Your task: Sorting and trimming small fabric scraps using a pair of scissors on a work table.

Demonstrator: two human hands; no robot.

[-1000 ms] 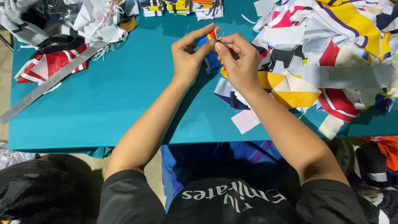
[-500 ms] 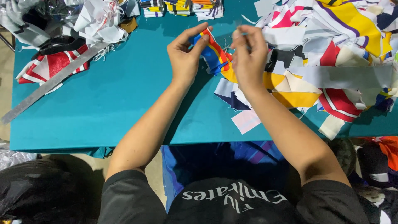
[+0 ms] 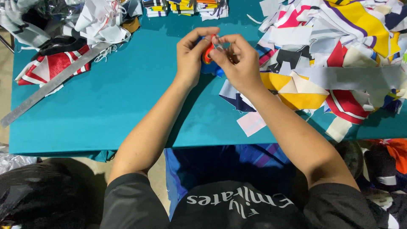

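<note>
- Nearest the table edge, a pale pink scrap (image 3: 251, 123) lies loose on the teal table (image 3: 127, 106); best left alone.
- Just beyond it, 2 hands meet: the left hand (image 3: 191, 53) and right hand (image 3: 239, 61) both pinch closed on 1 small red-and-blue fabric piece (image 3: 208, 55), held above the table.
- I'd keep the fingertip grip tight so the folds stay aligned.
- Further right of the piece, the heap of coloured scraps (image 3: 339, 51) could snag it.

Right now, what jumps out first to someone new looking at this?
The two hands meet over the middle of the teal table: the left hand and right hand pinch a small red and blue fabric piece between them. To the right spreads a bright pile of fabric scraps in yellow, red, white and pink. At far left a long metal ruler lies aslant across a red and white scrap.
</note>
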